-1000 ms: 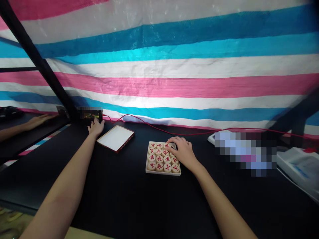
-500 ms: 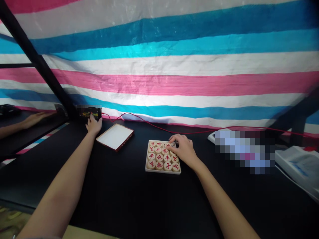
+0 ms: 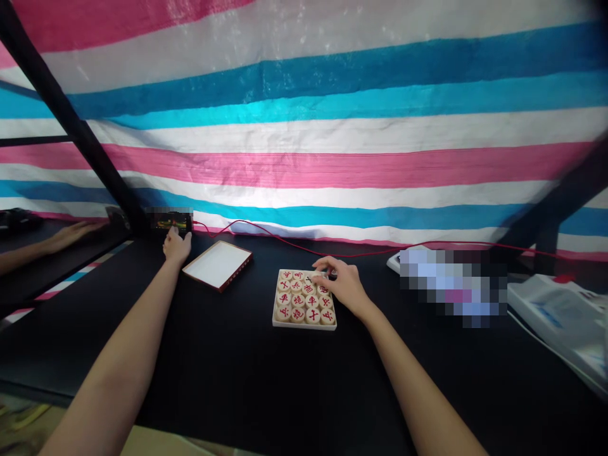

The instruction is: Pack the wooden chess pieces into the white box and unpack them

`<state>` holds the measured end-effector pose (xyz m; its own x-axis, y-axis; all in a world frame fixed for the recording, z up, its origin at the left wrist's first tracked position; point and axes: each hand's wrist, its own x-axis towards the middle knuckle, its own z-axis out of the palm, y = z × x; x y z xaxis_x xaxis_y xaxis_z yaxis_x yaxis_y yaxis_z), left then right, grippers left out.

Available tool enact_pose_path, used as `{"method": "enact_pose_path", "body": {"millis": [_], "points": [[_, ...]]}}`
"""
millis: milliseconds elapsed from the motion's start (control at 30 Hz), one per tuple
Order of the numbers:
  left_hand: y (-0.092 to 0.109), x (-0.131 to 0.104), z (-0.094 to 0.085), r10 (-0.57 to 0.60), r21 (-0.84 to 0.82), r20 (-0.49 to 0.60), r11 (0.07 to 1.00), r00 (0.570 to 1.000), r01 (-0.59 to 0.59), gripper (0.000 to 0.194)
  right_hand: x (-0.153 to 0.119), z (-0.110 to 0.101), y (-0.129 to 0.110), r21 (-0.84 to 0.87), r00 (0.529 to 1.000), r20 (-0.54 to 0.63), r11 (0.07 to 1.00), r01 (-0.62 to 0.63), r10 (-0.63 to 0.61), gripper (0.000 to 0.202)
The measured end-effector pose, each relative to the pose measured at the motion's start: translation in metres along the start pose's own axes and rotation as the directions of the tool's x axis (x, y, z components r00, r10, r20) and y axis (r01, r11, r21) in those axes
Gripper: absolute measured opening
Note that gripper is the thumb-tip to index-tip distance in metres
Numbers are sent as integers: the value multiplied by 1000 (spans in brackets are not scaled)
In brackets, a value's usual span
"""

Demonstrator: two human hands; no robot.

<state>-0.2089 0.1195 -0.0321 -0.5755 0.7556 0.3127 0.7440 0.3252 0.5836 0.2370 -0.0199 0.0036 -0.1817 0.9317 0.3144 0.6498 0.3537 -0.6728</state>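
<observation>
A square white box (image 3: 304, 326) on the black table holds rows of round, pale xiangqi pieces (image 3: 297, 301) with red characters. My right hand (image 3: 344, 285) is at the box's back right corner, thumb and fingers curled round a pale xiangqi piece (image 3: 317, 275) that they partly cover. A dark mark shows beside that thumb. Far off to the left, my left hand (image 3: 177, 246) has its fingers apart in front of a phone (image 3: 171, 220) propped at the back, a fingertip at its lit screen.
A shallow box lid (image 3: 216, 265), white inside, lies between phone and box. A red cable (image 3: 285, 237) runs along the back to the right. A blurred-out object (image 3: 441, 285) and a clear plastic bag (image 3: 560, 316) sit at right. Striped sheeting (image 3: 332, 171) hangs behind.
The view has tilted up slightly. My right fingers have drawn together over the box's back row, and a dark mark now shows there. My left hand has pulled slightly down from the phone screen.
</observation>
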Motion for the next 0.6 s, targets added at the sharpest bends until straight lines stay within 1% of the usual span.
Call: {"method": "enact_pose_path", "body": {"millis": [100,167,267,333,400,467,600], "points": [[0,1,1,5,-12,14,1000,1000,-5,69,2,-5,9,98,992,-108,994,-53,63,22],[0,2,1,22,-22,31,1000,999,-21,71,3,-10,17,104,979,-147,987,-126,141,23],[0,3,2,50,-9,65,999,997,-49,74,3,-20,29,9,947,-155,959,-282,280,26],[0,2,3,64,15,82,998,995,-66,75,1,-25,33,-70,915,-170,922,-381,365,27],[0,2,3,74,29,91,997,993,-77,75,-1,-29,35,-140,883,-199,879,-455,425,26],[0,2,3,69,35,93,997,993,-72,75,-3,-32,35,-203,862,-231,844,-496,452,26],[0,3,3,70,37,97,997,993,-74,71,-5,-33,37,-284,850,-243,804,-522,467,24]]}}
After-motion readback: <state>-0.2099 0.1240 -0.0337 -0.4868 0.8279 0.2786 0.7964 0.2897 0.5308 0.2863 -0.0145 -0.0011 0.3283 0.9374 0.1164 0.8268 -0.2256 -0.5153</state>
